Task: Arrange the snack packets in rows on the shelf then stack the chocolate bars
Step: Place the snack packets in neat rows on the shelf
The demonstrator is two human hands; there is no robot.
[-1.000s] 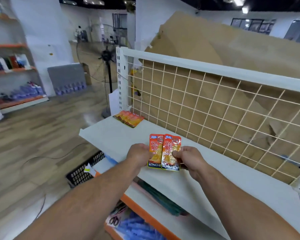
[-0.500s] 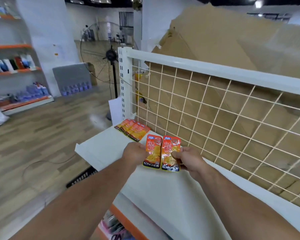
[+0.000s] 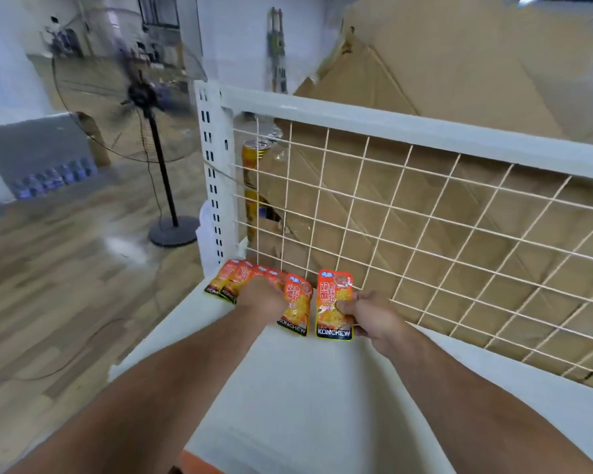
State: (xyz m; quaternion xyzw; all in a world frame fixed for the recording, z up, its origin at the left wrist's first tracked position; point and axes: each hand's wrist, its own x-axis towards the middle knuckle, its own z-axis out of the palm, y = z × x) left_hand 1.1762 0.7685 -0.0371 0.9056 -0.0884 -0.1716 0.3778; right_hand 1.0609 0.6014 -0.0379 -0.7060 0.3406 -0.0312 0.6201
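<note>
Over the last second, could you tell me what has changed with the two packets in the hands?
Both hands carried their packets back and left along the shelf to the row of packets by the wire grid. The left hand now sets the left packet against that row; the right hand holds the right packet slightly apart, where before the two touched. Both grips and the row are unchanged.

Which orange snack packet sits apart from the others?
The packet farthest right, pinched by the right hand. A strip of bare shelf separates it from the other packets, which crowd together.
</note>
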